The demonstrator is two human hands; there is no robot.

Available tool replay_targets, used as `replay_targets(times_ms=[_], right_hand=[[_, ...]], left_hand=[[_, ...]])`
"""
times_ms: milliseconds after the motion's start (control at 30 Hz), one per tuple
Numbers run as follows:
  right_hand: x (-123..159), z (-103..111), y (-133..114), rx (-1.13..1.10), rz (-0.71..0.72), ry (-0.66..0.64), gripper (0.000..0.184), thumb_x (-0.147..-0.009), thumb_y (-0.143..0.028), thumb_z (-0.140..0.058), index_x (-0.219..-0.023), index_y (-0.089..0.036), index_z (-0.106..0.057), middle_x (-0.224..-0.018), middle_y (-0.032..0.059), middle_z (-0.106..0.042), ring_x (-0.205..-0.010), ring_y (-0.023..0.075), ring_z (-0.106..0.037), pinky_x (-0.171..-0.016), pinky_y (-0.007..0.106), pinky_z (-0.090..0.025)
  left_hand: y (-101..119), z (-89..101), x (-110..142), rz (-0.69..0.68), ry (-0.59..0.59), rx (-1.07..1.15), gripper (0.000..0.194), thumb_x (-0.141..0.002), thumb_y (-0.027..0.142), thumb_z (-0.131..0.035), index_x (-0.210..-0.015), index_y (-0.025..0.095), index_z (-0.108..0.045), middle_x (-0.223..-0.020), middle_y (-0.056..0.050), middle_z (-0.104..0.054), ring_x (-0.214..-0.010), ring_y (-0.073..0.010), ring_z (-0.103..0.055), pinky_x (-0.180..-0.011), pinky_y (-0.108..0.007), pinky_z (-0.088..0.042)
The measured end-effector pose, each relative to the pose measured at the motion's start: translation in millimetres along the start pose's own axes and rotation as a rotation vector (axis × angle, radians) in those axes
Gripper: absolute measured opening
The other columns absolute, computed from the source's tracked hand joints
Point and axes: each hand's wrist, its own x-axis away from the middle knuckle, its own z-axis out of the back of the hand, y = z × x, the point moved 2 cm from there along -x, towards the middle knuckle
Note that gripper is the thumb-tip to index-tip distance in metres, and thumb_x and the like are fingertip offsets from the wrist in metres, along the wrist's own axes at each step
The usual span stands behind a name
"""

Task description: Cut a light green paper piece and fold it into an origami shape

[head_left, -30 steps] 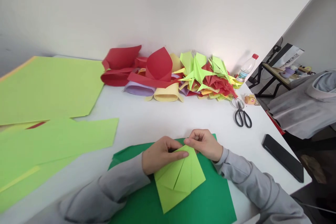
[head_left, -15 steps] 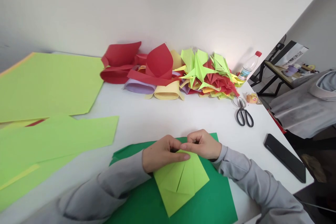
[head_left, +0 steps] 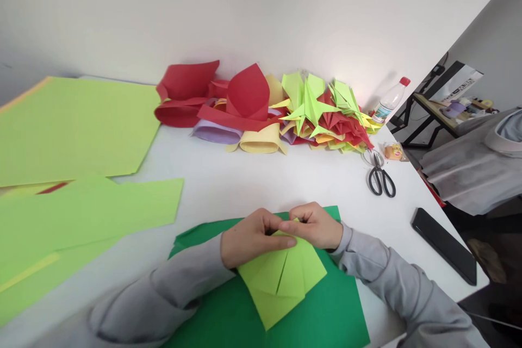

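A folded light green sheet of paper (head_left: 281, 285) is held over a dark green sheet (head_left: 326, 312) on the white table. Creases fan down from its upper corner, and a narrow slit runs between two flaps. My left hand (head_left: 256, 236) is closed on the upper left edge, thumb flat across the front. Opposite it, my right hand (head_left: 316, 225) pinches the top corner. The thumbs nearly meet there, and the fingers behind the paper are hidden.
Large light green sheets (head_left: 81, 130) cover the left side. Red paper hats (head_left: 247, 92) and folded paper stars (head_left: 310, 109) line the wall. Scissors (head_left: 381, 179), a bottle (head_left: 387, 103) and a black phone-like slab (head_left: 444, 244) lie to the right. A person in grey (head_left: 477, 157) is beyond.
The folded paper's lower corner has risen slightly and the sheet tilts a little. Both hands keep almost the same grip. The view has shifted slightly.
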Motion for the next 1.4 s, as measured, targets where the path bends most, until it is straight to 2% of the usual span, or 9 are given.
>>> replay_targets(times_ms=[133, 333, 467, 667, 867, 1033, 1233, 1333, 1400], right_hand=[[0, 3, 1, -0.032, 0.011, 0.054, 0.058, -0.074, -0.062, -0.061, -0.047, -0.018, -0.034, -0.045, -0.0098, -0.025, -0.045, 0.0038, -0.019, -0.042, 0.023, -0.015], [0, 4, 2, -0.069, -0.076, -0.051, 0.059, -0.066, -0.064, -0.067, -0.047, -0.018, -0.035, -0.043, -0.0102, -0.026, -0.043, 0.0032, -0.021, -0.04, 0.021, -0.015], [1, 4, 1, -0.104, -0.067, -0.015, 0.058, -0.07, -0.063, -0.065, -0.048, -0.018, -0.035, -0.043, -0.0097, -0.029, -0.042, 0.0029, -0.023, -0.039, 0.02, -0.016], [2, 3, 7, -0.214, -0.177, -0.106, 0.051, -0.062, -0.062, -0.071, -0.063, -0.013, -0.061, -0.051, -0.0044, -0.052, -0.045, 0.0059, -0.043, -0.043, 0.02, -0.035], [1, 7, 9, -0.292, -0.137, 0.03, 0.047, -0.066, -0.059, -0.071, -0.065, -0.012, -0.066, -0.055, -0.0021, -0.06, -0.045, 0.0068, -0.049, -0.043, 0.02, -0.038], [1, 11, 7, -0.334, -0.158, 0.009, 0.043, -0.058, -0.051, -0.079, -0.068, -0.011, -0.069, -0.06, -0.0005, -0.065, -0.049, 0.0083, -0.054, -0.047, 0.021, -0.042], [-1, 22, 10, -0.409, -0.096, 0.378, 0.044, -0.055, -0.055, -0.079, -0.066, -0.014, -0.069, -0.06, 0.0001, -0.067, -0.052, 0.0109, -0.056, -0.051, 0.024, -0.046], [-1, 22, 12, -0.386, -0.057, 0.5, 0.042, -0.056, -0.054, -0.079, -0.061, -0.015, -0.067, -0.057, -0.001, -0.065, -0.048, 0.0094, -0.053, -0.048, 0.023, -0.043], [0, 21, 11, -0.373, -0.049, 0.463, 0.04, -0.057, -0.052, -0.079, -0.063, -0.015, -0.068, -0.058, -0.0012, -0.066, -0.049, 0.0093, -0.054, -0.049, 0.022, -0.043]], left_hand=[[-2, 0.8, 2, 0.048, -0.024, -0.015, 0.039, -0.064, 0.051, -0.065, -0.049, 0.016, -0.055, -0.044, 0.005, -0.039, -0.043, -0.0099, -0.038, -0.042, -0.023, -0.03], [-4, 0.4, 3, 0.04, -0.01, 0.013, 0.034, -0.067, 0.046, -0.067, -0.055, 0.015, -0.065, -0.046, 0.002, -0.052, -0.046, -0.0115, -0.047, -0.043, -0.022, -0.035], [-6, 0.4, 4, 0.041, 0.017, 0.054, 0.025, -0.062, 0.04, -0.074, -0.062, 0.015, -0.071, -0.056, 0.0, -0.065, -0.053, -0.016, -0.057, -0.047, -0.024, -0.041], [-4, 0.6, 5, 0.028, 0.043, 0.104, 0.023, -0.063, 0.036, -0.075, -0.053, 0.016, -0.067, -0.048, 0.004, -0.061, -0.045, -0.0107, -0.051, -0.044, -0.021, -0.036], [1, -1.9, 9, 0.074, 0.045, 0.139, 0.017, -0.055, 0.031, -0.08, -0.059, 0.017, -0.072, -0.061, 0.0, -0.072, -0.057, -0.0173, -0.063, -0.051, -0.025, -0.048], [2, 1.4, 8, 0.094, 0.091, 0.095, 0.017, -0.051, 0.029, -0.081, -0.056, 0.016, -0.072, -0.057, 0.0, -0.071, -0.055, -0.017, -0.063, -0.049, -0.023, -0.047], [-1, 13.4, 6, 0.101, 0.397, 0.475, 0.033, -0.045, 0.033, -0.085, -0.071, 0.015, -0.073, -0.067, -0.004, -0.075, -0.063, -0.0218, -0.069, -0.059, -0.03, -0.055], [-1, 10.6, 6, 0.082, 0.396, 0.475, 0.039, -0.046, 0.035, -0.086, -0.076, 0.014, -0.073, -0.074, -0.007, -0.076, -0.07, -0.0257, -0.07, -0.065, -0.035, -0.057], [-1, 6.7, 7, 0.081, 0.374, 0.411, 0.043, -0.047, 0.035, -0.086, -0.083, 0.014, -0.074, -0.081, -0.009, -0.077, -0.074, -0.0284, -0.071, -0.066, -0.038, -0.058]])
